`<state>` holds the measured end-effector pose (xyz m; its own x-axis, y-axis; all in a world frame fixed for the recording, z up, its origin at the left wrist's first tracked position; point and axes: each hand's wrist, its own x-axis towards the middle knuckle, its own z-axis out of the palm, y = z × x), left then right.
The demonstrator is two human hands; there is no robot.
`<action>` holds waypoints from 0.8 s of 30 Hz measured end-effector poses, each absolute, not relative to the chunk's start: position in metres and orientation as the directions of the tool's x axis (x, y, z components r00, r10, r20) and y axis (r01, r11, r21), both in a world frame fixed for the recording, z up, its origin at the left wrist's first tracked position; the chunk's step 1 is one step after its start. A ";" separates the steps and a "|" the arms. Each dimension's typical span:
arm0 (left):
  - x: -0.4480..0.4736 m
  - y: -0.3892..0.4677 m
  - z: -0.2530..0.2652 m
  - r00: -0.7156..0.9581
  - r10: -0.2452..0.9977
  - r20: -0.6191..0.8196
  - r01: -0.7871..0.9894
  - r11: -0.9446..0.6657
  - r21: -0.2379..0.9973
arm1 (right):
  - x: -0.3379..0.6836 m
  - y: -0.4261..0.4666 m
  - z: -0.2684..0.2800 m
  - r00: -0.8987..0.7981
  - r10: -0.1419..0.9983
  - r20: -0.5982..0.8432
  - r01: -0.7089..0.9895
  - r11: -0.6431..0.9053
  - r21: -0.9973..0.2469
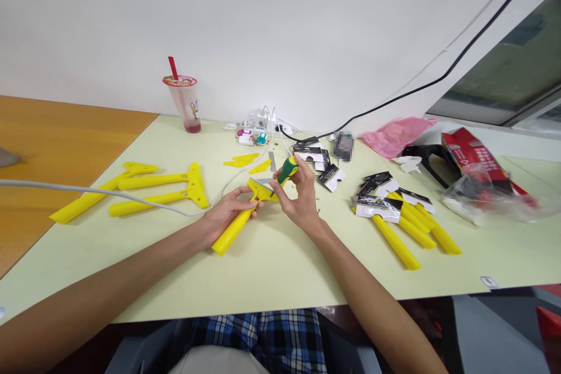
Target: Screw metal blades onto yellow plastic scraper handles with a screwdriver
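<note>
My left hand [232, 208] is closed around a yellow scraper [236, 231] near its head, with the handle pointing down toward me. A thin grey blade [263, 181] shows along the scraper's head. In my right hand [301, 194] is a screwdriver [287, 169] with a green and yellow handle, its shaft angled down to the scraper's head. Whether the tip sits in a screw is too small to tell. Just beyond lie loose yellow scraper plates [242, 159] and another grey blade [272, 161].
Several yellow scrapers [151, 181] lie at left under a grey cable [144, 203]. At right are scrapers with card sleeves [379, 208], a pink bag [394, 135] and a red box [473, 155]. A drink cup [184, 105] and power strip [263, 121] stand by the wall.
</note>
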<state>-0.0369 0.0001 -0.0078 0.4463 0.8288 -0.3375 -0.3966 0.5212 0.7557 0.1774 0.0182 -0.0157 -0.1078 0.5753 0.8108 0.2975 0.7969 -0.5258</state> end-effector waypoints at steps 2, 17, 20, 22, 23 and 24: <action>-0.037 0.000 -0.008 0.450 0.827 -0.337 -0.392 0.522 0.758 | 0.178 0.019 -0.016 -0.097 0.554 0.827 0.330 0.802 -0.498; -0.038 0.001 -0.008 0.441 0.831 -0.340 -0.393 0.519 0.759 | 0.176 0.016 -0.011 -0.121 0.556 0.822 0.318 0.806 -0.499; -0.038 0.002 -0.006 0.428 0.834 -0.348 -0.411 0.523 0.746 | 0.176 0.014 -0.010 -0.136 0.589 0.797 0.242 0.800 -0.549; -0.037 0.001 -0.003 0.424 0.834 -0.355 -0.413 0.526 0.744 | 0.176 0.015 -0.012 -0.110 0.593 0.797 0.241 0.794 -0.558; -0.037 0.000 -0.002 0.422 0.833 -0.357 -0.412 0.527 0.743 | 0.177 0.016 -0.014 -0.089 0.590 0.803 0.265 0.791 -0.552; -0.036 -0.001 -0.001 0.422 0.832 -0.360 -0.411 0.530 0.742 | 0.177 0.017 -0.016 -0.070 0.582 0.810 0.294 0.788 -0.541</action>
